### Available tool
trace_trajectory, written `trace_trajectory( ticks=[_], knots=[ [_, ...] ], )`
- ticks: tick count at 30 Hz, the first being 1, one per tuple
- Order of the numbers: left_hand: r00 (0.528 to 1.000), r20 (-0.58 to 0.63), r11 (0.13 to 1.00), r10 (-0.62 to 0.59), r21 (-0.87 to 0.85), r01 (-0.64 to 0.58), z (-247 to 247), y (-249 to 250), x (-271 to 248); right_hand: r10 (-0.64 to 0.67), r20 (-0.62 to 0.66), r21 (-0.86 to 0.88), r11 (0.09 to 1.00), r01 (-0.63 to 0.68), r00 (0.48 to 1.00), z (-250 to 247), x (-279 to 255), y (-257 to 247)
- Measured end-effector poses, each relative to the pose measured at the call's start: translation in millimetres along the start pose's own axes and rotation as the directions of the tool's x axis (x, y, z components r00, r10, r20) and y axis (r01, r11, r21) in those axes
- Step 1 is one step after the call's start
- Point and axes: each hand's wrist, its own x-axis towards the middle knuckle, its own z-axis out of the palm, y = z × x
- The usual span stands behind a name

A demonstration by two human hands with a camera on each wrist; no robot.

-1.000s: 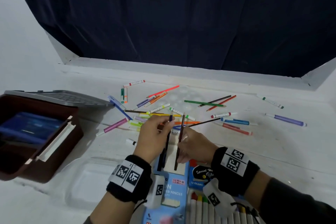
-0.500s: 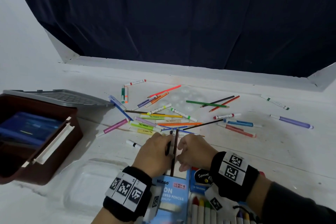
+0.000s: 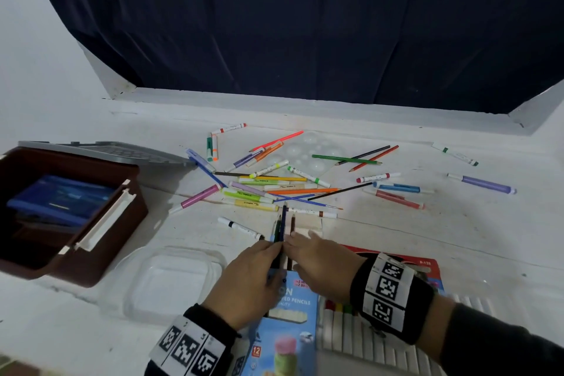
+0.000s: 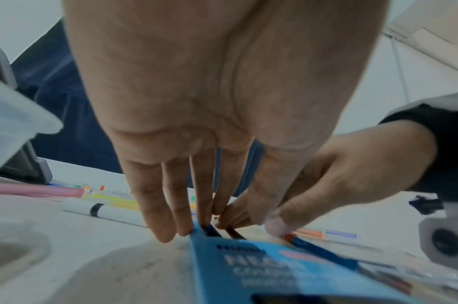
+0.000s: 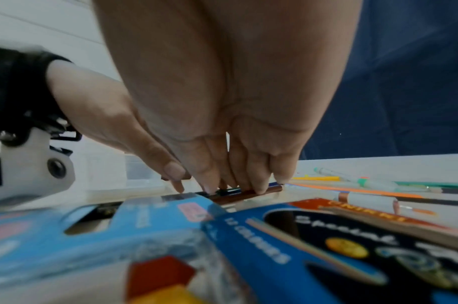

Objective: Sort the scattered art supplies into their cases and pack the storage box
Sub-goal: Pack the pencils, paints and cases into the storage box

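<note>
**Pencils half in, and plenty that could slip**

The storage box [image 3: 91, 223] stood open at the left edge of the table [image 3: 427, 253], well apart from my work, and the loose markers and pencils [image 3: 274, 183] lay spread across the middle toward the far edge. I judged that mess the larger risk: any sweep of my wrists could have rolled pieces off the table.

At the near edge lay the blue pencil case [image 3: 287, 323], mouth facing away from me. My left hand [image 3: 247, 281] pinched a small bunch of pencils [image 3: 282, 224] between thumb and fingertips, their near ends at the case mouth. My right hand [image 3: 320, 265] had its fingers nearly straight, pressing down on a brown pencil [image 5: 244, 195] beside that bunch, gripping nothing.

The case was light cardboard and nobody held it. Pushing might have slid it toward me instead of seating the pencils. A point could also have caught the flap [image 3: 308, 226], or the brown pencil rolled out from under my fingertips [image 5: 259, 185].
</note>
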Motion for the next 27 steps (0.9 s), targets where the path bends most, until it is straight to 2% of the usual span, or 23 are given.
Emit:
trace_trajectory(
  ticks=[3, 6, 8, 13, 17, 21, 27],
  knots=[
    [0.999, 0.024, 0.999, 0.036, 0.028, -0.037, 0, -3, -6, 0.051, -0.027, 0.201, 0.979, -0.044, 0.998, 1, -4, -3],
    [0.997, 0.070, 0.983, 0.023, 0.178, -0.035, 2, -3, -8, 0.110, -0.130, 0.281, 0.957, -0.070, 0.985, -6, -8, 0],
    [0.994, 0.106, 0.959, -0.007, 0.284, -0.023, 2, 0, -9, 0.120, -0.129, 0.227, 0.970, -0.088, 0.984, -11, -9, 3],
    [0.986, 0.164, 0.920, 0.012, 0.384, -0.075, 1, 0, -17, 0.124, 0.029, 0.087, 0.988, -0.126, 0.992, -6, -7, 2],
    [0.989, 0.147, 0.920, 0.017, 0.386, -0.073, -5, 1, -22, 0.121, 0.005, -0.034, 0.992, -0.120, 0.993, 0, -5, 1],
    [0.993, 0.117, 0.956, -0.002, 0.290, -0.032, -5, 1, -22, 0.114, 0.046, -0.038, 0.993, -0.113, 0.992, 1, -7, -4],
    [0.983, 0.172, 0.918, -0.070, 0.395, -0.004, 2, 3, -18, 0.136, 0.104, 0.016, 0.990, -0.138, 0.985, -5, -13, -8]
  ],
)
